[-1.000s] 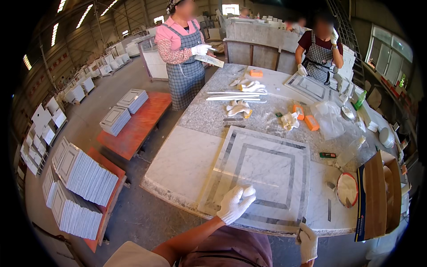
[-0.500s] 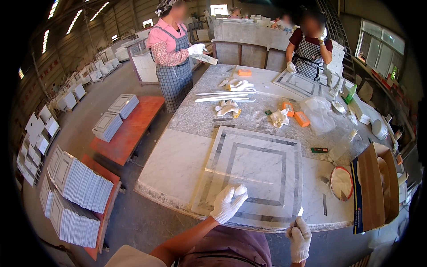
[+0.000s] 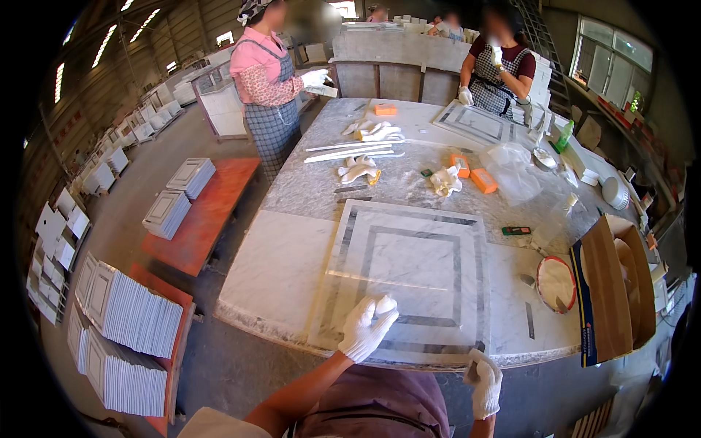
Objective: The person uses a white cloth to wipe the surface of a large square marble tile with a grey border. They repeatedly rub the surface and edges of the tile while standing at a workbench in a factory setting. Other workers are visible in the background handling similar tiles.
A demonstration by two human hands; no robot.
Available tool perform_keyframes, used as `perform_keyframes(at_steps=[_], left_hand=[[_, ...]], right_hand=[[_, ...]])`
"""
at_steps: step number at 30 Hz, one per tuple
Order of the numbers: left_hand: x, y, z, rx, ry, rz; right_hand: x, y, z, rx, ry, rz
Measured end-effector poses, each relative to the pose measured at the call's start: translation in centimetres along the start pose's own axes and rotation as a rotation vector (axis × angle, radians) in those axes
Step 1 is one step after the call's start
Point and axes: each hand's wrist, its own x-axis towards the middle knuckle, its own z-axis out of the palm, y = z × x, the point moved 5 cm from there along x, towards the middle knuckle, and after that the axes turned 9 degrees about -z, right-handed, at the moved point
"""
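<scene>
Before me on the worktable lies a square white marble tile panel [image 3: 412, 285] with inlaid grey frames. My left hand [image 3: 369, 328], in a white knitted glove, is over its near left part, fingers curled together; whatever they hold, if anything, is hidden. My right hand [image 3: 483, 383], gloved alike, is closed at the panel's near right corner. The small pale blade-like tool that stuck out of it earlier is hard to make out now. Right of the panel are a dark grey strip [image 3: 530, 321] and a round red-rimmed dish [image 3: 556, 285] of pale paste.
A cardboard box [image 3: 610, 292] stands at the table's right edge. Beyond the panel lie gloves [image 3: 359, 169], white strips [image 3: 354, 152], orange boxes [image 3: 483, 180] and a plastic bag [image 3: 509, 171]. Two co-workers stand at the far side. Stacked panels [image 3: 139, 310] rest on red boards at left.
My right hand has moved slightly left and up to the panel's corner, and the pale blade no longer shows clearly. My left hand keeps its curled pose. The view has shifted a little.
</scene>
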Motion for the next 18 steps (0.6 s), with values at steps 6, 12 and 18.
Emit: perform_keyframes(at_steps=[6, 12, 18], left_hand=[[0.0, -1.2, 0.1, 0.020, -0.032, -0.019], [-0.1, -0.7, 0.1, -0.031, -0.053, -0.066], [-0.1, -1.3, 0.0, -0.027, -0.073, -0.078]], right_hand=[[0.1, -0.3, -0.2, -0.150, -0.007, 0.040], [0.3, -2.7, 0.9, -0.151, -0.011, 0.101], [0.2, -1.6, -0.4, -0.338, -0.063, 0.076]])
